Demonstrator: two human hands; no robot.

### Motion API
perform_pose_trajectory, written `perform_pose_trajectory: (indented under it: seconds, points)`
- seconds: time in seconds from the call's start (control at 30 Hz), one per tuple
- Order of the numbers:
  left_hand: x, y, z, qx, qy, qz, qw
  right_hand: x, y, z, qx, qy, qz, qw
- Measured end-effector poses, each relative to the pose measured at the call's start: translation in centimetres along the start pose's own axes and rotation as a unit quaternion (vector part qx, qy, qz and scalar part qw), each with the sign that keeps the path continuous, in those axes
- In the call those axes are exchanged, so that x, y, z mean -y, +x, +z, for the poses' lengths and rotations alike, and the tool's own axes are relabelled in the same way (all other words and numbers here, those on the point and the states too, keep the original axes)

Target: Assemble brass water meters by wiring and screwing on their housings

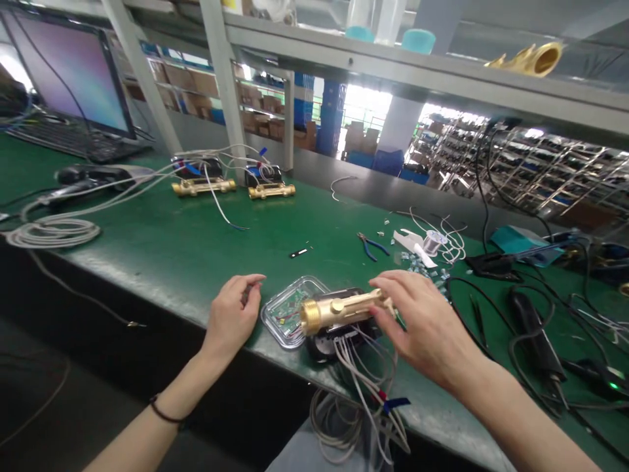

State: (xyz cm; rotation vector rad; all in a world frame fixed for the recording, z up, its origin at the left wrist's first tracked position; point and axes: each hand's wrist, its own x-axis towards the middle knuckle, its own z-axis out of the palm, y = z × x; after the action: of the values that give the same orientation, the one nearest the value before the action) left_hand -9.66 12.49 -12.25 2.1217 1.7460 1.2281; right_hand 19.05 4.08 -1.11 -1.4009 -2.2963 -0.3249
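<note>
My right hand (422, 321) grips a brass pipe-bodied meter (339, 311) near its far end, with a black housing (339, 334) under the body. Several grey and white wires (363, 387) hang from the housing over the bench's front edge. My left hand (230, 316) sits to the left, pinching a small dark part (244, 295) between its fingers. Between my hands lies a transparent plastic cover (287, 312) with a green circuit board visible through it. The brass body hides the cover's right side.
Two similar brass meters (204, 187) stand at the back of the green bench mat (162, 255) with tangled wires. Blue-handled pliers (372, 246), a solder spool (432, 242), a coiled grey cable (54, 232) and a black soldering iron (535, 331) lie about.
</note>
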Motion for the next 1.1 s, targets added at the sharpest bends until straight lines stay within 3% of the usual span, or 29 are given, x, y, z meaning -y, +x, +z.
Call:
perform_pose_trajectory:
  seconds: [0.07, 0.17, 0.27, 0.33, 0.4, 0.5, 0.57, 0.63, 0.8, 0.87, 0.97, 1.03, 1.1]
  points:
    - [-1.3, -1.5, -0.4, -0.019, -0.031, -0.017, 0.999, 1.7, 1.0, 0.7, 0.060, 0.019, -0.031, 0.998]
    - [-3.7, -5.2, -1.0, -0.024, -0.130, -0.082, 0.988, 2.1, 1.7, 2.2, 0.118, -0.001, -0.041, 0.992]
    - [-5.8, -9.2, -1.3, 0.038, -0.250, -0.175, 0.952, 1.5, 1.4, 3.4, 0.101, -0.035, -0.062, 0.992]
    - [-6.9, -11.4, -1.2, 0.096, -0.325, -0.234, 0.911, 1.1, 0.8, 3.6, 0.071, -0.036, -0.063, 0.995]
    - [-7.7, -12.8, -1.0, 0.151, -0.387, -0.275, 0.867, 0.8, 0.2, 3.3, 0.035, -0.014, -0.019, 0.999]
    - [-8.6, -13.3, -0.5, 0.216, -0.458, -0.306, 0.806, 0.6, -0.8, 2.4, -0.004, 0.072, 0.143, 0.987]
    - [-9.3, -12.9, -0.2, 0.250, -0.499, -0.313, 0.769, 0.5, -1.3, 2.0, -0.026, 0.158, 0.266, 0.951]
    - [-10.0, -12.2, 0.0, 0.278, -0.533, -0.308, 0.737, 0.5, -1.8, 2.1, -0.058, 0.266, 0.354, 0.895]
    - [-11.7, -10.1, 0.5, 0.291, -0.605, -0.321, 0.668, 1.4, -3.8, 4.0, -0.117, 0.501, 0.474, 0.715]
    - [-12.2, -8.9, 0.6, 0.282, -0.637, -0.336, 0.633, 2.2, -4.6, 4.9, -0.112, 0.520, 0.495, 0.687]
    - [-12.7, -7.2, 0.8, 0.312, -0.661, -0.339, 0.592, 3.4, -5.4, 6.1, -0.104, 0.528, 0.493, 0.683]
    - [-12.9, -6.3, 1.0, 0.337, -0.644, -0.336, 0.599, 4.1, -5.6, 6.7, -0.098, 0.557, 0.497, 0.659]
    - [-13.0, -5.6, 1.1, 0.341, -0.602, -0.340, 0.638, 4.4, -5.7, 7.3, -0.089, 0.593, 0.493, 0.631]
